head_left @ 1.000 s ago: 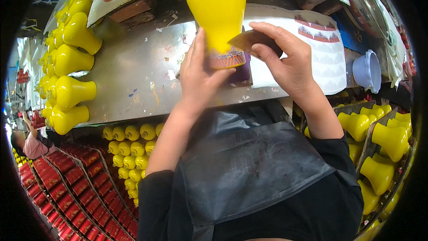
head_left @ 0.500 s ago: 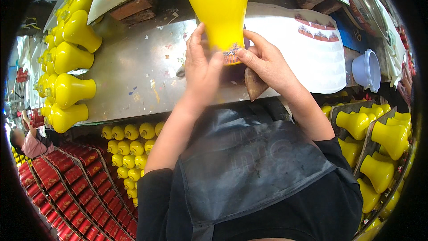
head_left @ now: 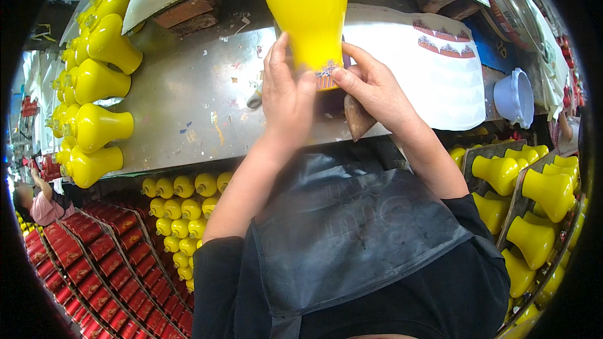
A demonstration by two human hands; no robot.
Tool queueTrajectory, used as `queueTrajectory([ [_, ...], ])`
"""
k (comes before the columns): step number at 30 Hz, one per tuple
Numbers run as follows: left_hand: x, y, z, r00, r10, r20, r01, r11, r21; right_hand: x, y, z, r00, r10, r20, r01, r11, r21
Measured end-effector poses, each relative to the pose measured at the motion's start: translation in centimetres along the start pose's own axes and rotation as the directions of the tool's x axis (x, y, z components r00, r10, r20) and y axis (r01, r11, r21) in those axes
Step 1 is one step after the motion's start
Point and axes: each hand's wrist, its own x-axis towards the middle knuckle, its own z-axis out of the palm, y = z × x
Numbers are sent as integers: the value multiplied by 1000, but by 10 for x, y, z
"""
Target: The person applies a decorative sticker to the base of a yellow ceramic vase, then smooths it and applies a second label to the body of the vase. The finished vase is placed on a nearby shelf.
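A glossy yellow bottle point(head_left: 306, 16), wide at the shoulder and narrower lower down, lies with its base end toward me at the middle of the bench. Around its base runs a patterned decal point(head_left: 327, 76) in blue and red, partly hidden by my hands. My left hand point(head_left: 286, 97) closes on the left side of the bottle, thumb close to the decal and blurred. From the right, my right hand point(head_left: 377, 91) grips the base, its thumb pressing the decal's edge. Beneath the right palm a brown pointed piece point(head_left: 358, 118) sticks out; its kind is unclear.
A white decal sheet point(head_left: 414, 81) with a few printed strips lies right, beside a pale blue bucket point(head_left: 515, 97). Yellow bottles point(head_left: 103, 81) line the bench's left end; more fill racks point(head_left: 527, 213) at right. Red cylinders point(head_left: 107, 257) stack lower left, near another person point(head_left: 47, 204).
The bottle and my right hand stay nearly in place. My left hand shifts very slightly, and its thumb is blurred. Another person's arm now shows at the far right edge.
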Motion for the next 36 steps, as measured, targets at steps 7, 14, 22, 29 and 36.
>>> queueTrajectory([
  [7, -1, 1, 1, 1000, 11, -8, -11, 999, 33, -1, -5, -1, 999, 48, 7, -48, 999, 16],
  [14, 1, 0, 1, 995, -99, 5, 99, 987, -127, 0, 5, 2, 999, 36, 4, -36, 999, 22],
  [22, 0, 1, -10, 994, -68, 86, 80, 987, -136, 0, -21, -27, 997, 41, -65, -24, 969, 245],
  [29, 1, -5, -11, 990, -27, 135, 35, 998, -53, -3, -40, -18, 751, -658, 45, 534, 567, -628],
  [36, 2, -1, -13, 991, -43, 124, 52, 997, -65, 0, -50, -23, 712, -695, 99, 559, 477, -678],
])
